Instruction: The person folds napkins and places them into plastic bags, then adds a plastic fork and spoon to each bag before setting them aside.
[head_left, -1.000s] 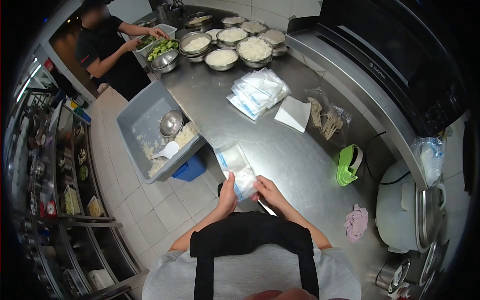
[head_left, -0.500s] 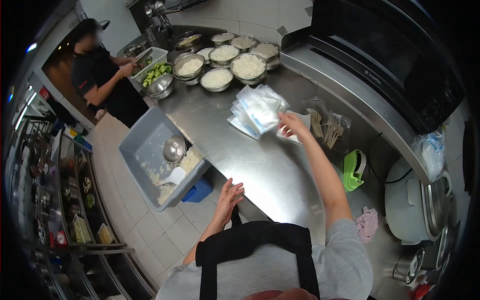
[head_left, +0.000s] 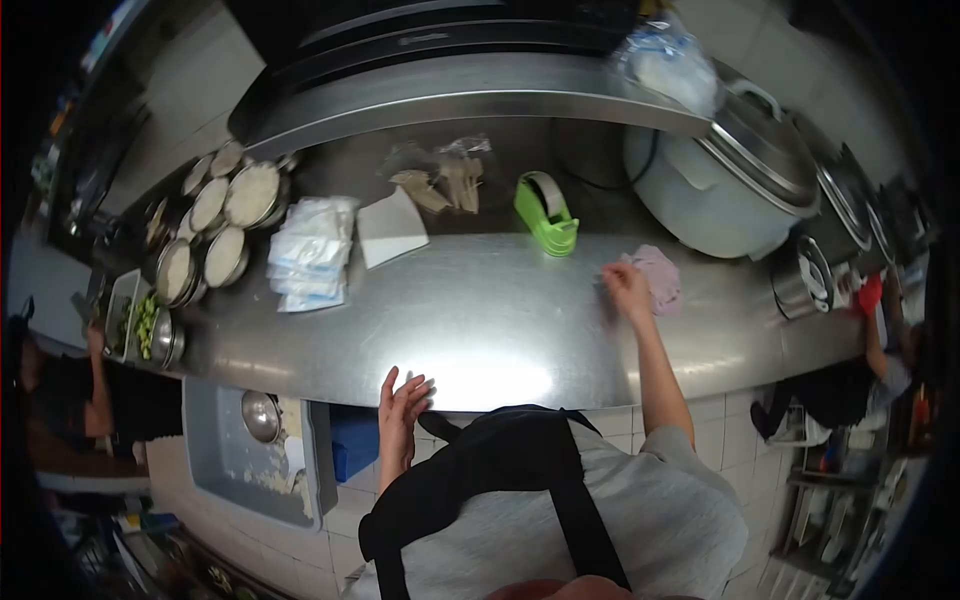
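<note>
My right hand (head_left: 627, 290) is over the steel counter, right at the left edge of a crumpled pink cloth (head_left: 657, 278). Its fingers are loosely bent and point away from the cloth, with nothing visible in them. Near the counter's front edge, my left hand (head_left: 401, 405) is held up, fingers apart and holding nothing. Beyond the right hand stands a green tape dispenser (head_left: 548, 215). Farther left lie a white sheet-like stack (head_left: 392, 228) and a pile of clear plastic packets (head_left: 312, 252).
Metal bowls of rice (head_left: 225, 257) crowd the counter's left end. A grey tub (head_left: 318, 470) with rice and a bowl stands below the front edge. Wooden cutlery (head_left: 458, 185) lies at the back; a large lidded pot (head_left: 700, 200) stands right. Other people are at both sides.
The view has swung to the right. My right hand has left the area beside the plastic packets and is now by the pink cloth. My left hand stays raised near the counter edge.
</note>
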